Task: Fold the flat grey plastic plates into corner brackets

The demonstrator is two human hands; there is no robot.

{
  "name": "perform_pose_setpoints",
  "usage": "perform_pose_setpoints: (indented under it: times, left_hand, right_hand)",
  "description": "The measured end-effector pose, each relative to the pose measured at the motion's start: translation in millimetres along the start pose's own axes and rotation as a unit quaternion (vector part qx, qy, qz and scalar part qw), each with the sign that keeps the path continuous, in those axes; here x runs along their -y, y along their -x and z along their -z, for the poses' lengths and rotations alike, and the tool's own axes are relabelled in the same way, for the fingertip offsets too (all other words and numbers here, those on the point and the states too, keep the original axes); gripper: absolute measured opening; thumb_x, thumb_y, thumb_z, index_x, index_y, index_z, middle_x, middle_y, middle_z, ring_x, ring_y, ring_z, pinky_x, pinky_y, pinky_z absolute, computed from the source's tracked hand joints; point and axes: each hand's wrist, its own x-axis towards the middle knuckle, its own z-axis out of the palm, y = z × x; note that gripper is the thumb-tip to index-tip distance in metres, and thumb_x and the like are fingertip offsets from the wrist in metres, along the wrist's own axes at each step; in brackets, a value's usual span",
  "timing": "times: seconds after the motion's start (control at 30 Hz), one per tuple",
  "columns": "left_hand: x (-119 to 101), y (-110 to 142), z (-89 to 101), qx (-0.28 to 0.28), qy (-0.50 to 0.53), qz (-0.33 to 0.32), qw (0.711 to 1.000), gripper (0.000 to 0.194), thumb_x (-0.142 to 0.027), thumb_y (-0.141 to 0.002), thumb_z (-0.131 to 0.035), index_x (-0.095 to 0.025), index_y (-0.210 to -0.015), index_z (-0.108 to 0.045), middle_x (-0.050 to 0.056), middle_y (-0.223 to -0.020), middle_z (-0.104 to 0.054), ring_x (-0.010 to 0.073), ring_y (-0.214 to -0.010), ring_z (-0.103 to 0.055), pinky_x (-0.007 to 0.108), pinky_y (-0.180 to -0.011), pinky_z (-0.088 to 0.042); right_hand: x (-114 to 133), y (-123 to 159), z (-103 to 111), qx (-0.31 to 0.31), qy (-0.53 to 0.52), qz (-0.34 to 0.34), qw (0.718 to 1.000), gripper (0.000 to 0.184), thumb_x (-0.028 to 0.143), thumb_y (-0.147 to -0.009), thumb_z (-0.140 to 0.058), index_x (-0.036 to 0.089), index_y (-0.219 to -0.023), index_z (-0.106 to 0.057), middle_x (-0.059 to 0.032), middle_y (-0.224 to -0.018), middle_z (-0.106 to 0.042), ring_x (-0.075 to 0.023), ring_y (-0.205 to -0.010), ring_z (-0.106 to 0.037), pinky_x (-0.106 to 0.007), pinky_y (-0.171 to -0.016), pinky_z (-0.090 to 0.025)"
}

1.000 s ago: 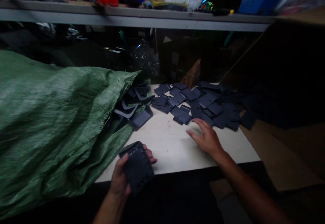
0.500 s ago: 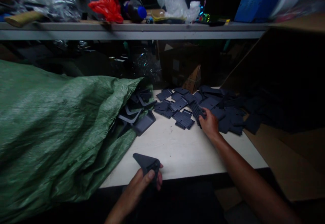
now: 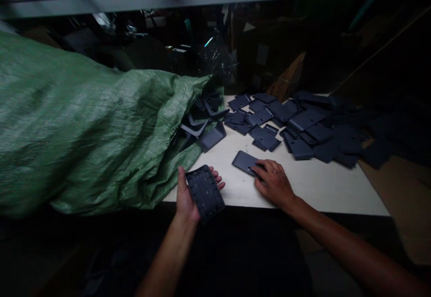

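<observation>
Shifting off loose-cover pile, my right hand is gripping smooth-backed plastic cover, two o'clock from my left hand, which is cradling ribbed cover. I'm handling two; many are remaining, my one o'clock, seemingly unworked.

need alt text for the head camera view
The left hand holds a dark ribbed plastic plate; the right hand touches a smooth dark rectangular plate over a pale tabletop. Scattered dark plates lie beyond; left, a green woven sack holds angular dark parts.
</observation>
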Motion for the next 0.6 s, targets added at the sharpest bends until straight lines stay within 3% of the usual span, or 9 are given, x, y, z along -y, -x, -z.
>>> perform_pose_setpoints:
  times: [0.1,0.2,0.3,0.37,0.5,0.6]
  left_hand:
    - [4.2,-3.5,1.1,-0.02,0.029,-0.014,0.999,0.083,-0.076,-0.099,-0.034,-0.005,-0.104,-0.075,0.022,-0.099,-0.079,0.0317,-0.092,-0.078,0.052,-0.09,-0.063]
    - [11.3,-6.7,1.5,-0.001,0.037,-0.022,0.999,0.08,-0.075,-0.099,-0.037,-0.004,-0.108,-0.074,0.023,-0.107,-0.079,0.0323,-0.099,-0.077,0.052,-0.093,-0.062]
    - [18.4,-10.6,1.8,0.029,0.045,-0.03,0.998,0.076,-0.073,-0.098,-0.044,-0.005,-0.11,-0.074,0.023,-0.111,-0.078,0.0323,-0.105,-0.076,0.052,-0.098,-0.06]
    - [21.2,-12.6,2.3,0.041,0.051,-0.034,0.997,0.075,-0.075,-0.095,-0.05,-0.005,-0.11,-0.074,0.023,-0.113,-0.078,0.0324,-0.11,-0.075,0.051,-0.102,-0.058]
    - [23.1,-13.5,0.8,0.03,0.058,-0.059,0.996,0.072,-0.075,-0.092,-0.055,-0.008,-0.109,-0.074,0.022,-0.118,-0.077,0.0318,-0.117,-0.073,0.047,-0.105,-0.056]
    - [24.6,-14.2,-3.1,0.015,0.039,-0.072,0.997,0.072,-0.078,-0.091,-0.055,-0.011,-0.11,-0.074,0.02,-0.118,-0.078,0.0325,-0.118,-0.072,0.046,-0.101,-0.058]
  right_hand:
    - [6.6,-7.0,5.7,0.047,0.013,-0.015,0.999,0.047,0.03,-0.086,-0.074,0.016,-0.131,-0.072,-0.0191,-0.145,-0.058,-0.0377,-0.133,-0.052,-0.055,-0.113,-0.044]
    - [4.8,-22.7,10.2,0.12,0.018,-0.07,0.99,0.064,0.038,-0.083,-0.081,0.016,-0.141,-0.067,-0.0217,-0.149,-0.055,-0.0413,-0.134,-0.055,-0.058,-0.113,-0.045]
    - [1.3,-34.8,12.1,0.156,0.002,-0.093,0.983,0.057,0.033,-0.084,-0.081,0.019,-0.138,-0.071,-0.0198,-0.139,-0.065,-0.042,-0.124,-0.063,-0.058,-0.107,-0.05]
    - [6.4,-37.0,16.3,0.141,-0.072,-0.107,0.982,0.051,0.036,-0.087,-0.081,0.021,-0.135,-0.073,-0.0153,-0.13,-0.071,-0.0381,-0.116,-0.068,-0.053,-0.1,-0.056]
    - [48.4,-28.6,33.5,0.075,-0.331,-0.138,0.931,0.056,0.047,-0.09,-0.081,0.027,-0.14,-0.068,-0.0081,-0.129,-0.073,-0.0307,-0.113,-0.071,-0.045,-0.096,-0.059]
    - [91.1,-19.6,38.8,0.084,-0.381,-0.099,0.915,0.058,0.044,-0.091,-0.081,0.029,-0.144,-0.065,-0.0071,-0.137,-0.07,-0.0288,-0.121,-0.068,-0.045,-0.106,-0.055]
